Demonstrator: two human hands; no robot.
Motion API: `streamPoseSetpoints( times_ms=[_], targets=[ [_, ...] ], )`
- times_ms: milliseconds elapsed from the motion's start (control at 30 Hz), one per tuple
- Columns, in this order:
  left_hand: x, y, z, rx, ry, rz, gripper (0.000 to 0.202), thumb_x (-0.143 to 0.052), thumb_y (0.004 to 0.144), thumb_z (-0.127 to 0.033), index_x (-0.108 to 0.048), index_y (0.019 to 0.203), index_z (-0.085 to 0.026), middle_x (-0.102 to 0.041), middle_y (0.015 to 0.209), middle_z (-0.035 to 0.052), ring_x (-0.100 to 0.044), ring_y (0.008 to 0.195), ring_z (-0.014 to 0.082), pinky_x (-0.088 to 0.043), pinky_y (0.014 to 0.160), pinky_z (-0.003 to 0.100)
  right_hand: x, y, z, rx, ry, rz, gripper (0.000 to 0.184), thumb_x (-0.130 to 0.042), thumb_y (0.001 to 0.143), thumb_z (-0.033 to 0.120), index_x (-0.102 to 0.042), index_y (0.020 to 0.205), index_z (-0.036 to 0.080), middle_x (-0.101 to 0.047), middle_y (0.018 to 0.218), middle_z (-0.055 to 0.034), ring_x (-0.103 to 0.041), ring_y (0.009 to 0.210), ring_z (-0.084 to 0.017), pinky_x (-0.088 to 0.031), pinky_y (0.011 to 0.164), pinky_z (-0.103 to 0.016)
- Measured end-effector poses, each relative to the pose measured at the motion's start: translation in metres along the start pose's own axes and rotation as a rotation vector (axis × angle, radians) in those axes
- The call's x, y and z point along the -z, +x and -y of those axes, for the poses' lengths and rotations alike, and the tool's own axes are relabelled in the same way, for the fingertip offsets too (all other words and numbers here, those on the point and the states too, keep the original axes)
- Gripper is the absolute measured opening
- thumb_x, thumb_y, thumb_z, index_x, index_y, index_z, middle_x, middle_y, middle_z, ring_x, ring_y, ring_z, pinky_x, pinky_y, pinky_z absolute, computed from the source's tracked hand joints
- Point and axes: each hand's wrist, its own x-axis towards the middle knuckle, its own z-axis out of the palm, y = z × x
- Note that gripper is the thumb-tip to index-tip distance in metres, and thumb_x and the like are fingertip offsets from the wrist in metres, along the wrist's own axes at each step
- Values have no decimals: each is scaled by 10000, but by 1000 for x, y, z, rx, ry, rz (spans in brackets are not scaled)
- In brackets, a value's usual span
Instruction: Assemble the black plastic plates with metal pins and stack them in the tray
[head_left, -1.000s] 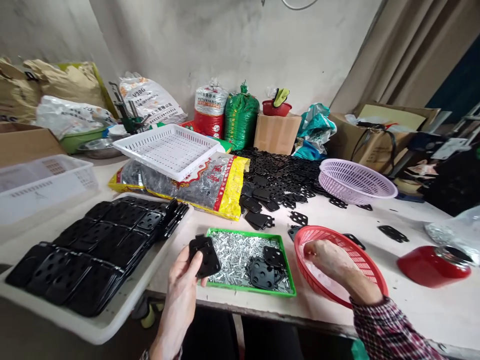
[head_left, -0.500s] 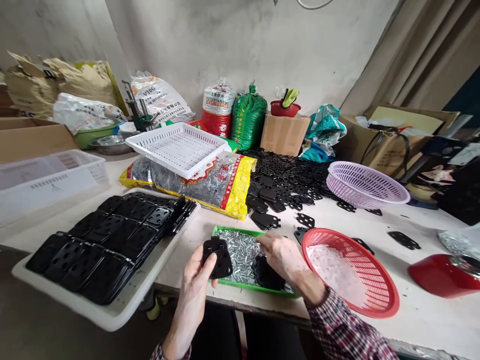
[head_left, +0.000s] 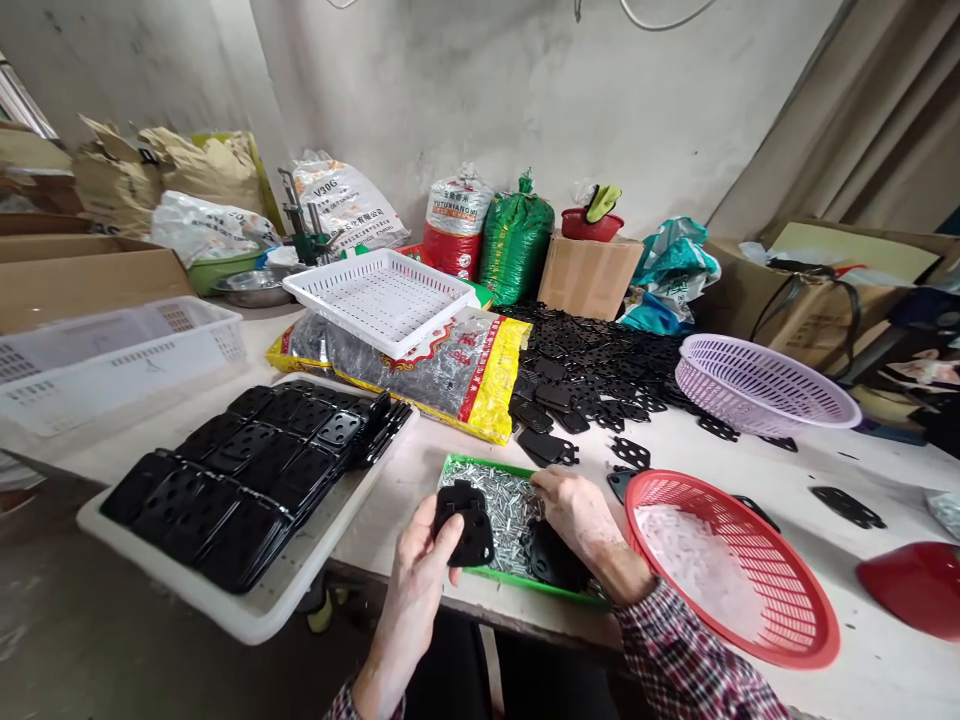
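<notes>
My left hand (head_left: 420,565) grips a black hinge plate (head_left: 463,522) with holes, held just over the near left corner of a green tray (head_left: 453,470). The tray is full of small silver pins (head_left: 499,500) and has black plates (head_left: 559,560) lying in it. My right hand (head_left: 577,515) rests over the pins in the tray, fingers curled and pinched; what they hold is too small to see. A red basket (head_left: 757,590) with white bits stands right of that hand.
A white tray (head_left: 255,610) of stacked black plates sits at the left. A pile of loose black plates (head_left: 592,365), a yellow bag (head_left: 480,375), a white mesh tray (head_left: 379,300), a purple basket (head_left: 765,380) and sacks line the back. A red object (head_left: 911,585) lies far right.
My right hand left the red basket and moved left onto the green tray of pins. The left hand kept hold of its black plate. The view shifted left.
</notes>
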Motion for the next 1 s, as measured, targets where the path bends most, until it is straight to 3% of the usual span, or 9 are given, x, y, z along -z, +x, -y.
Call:
streamPoseSetpoints(
  times_ms=[133, 267, 567, 833, 1000],
  targets=[
    [-4, -3, 6, 17, 59, -10, 606, -700, 809, -538, -626, 1320, -219, -681, 1170, 108, -649, 851, 212, -517, 603, 257, 20, -7, 22, -112, 350, -6, 170, -575, 894, 268, -726, 868, 196, -751, 827, -35, -696, 734, -172, -528, 656, -247],
    [-13, -8, 5, 13, 158, 27, 673, -674, 809, -581, -589, 1357, -199, -662, 1208, 123, -655, 909, 249, -535, 637, 291, 29, -15, 45, -234, 757, -31, 165, -657, 828, 340, -742, 836, 198, -762, 831, -40, -707, 781, -209, -550, 726, -292],
    [-21, -13, -1, 54, 230, 75, 810, -634, 792, -633, -504, 1427, -147, -648, 1232, 141, -642, 904, 259, -521, 649, 316, 24, -23, 51, -275, 854, -85, 155, -668, 801, 309, -759, 856, 197, -776, 843, -52, -724, 798, -229, -561, 756, -319],
    [-16, -12, 0, 116, 181, 111, 720, -697, 799, -564, -539, 1418, -233, -508, 1483, 144, -609, 1086, 286, -516, 659, 275, 38, -25, 58, -148, 633, -104, 245, -573, 844, 240, -766, 990, 205, -772, 858, -56, -720, 801, -228, -547, 767, -345],
    [-12, -8, 4, 155, 63, 190, 638, -692, 835, -499, -545, 1414, -275, -562, 1410, 105, -605, 962, 217, -462, 570, 215, 44, -21, 60, -334, 811, -40, 229, -636, 767, 288, -768, 927, 191, -747, 762, -39, -694, 714, -212, -549, 687, -317]
  ],
)
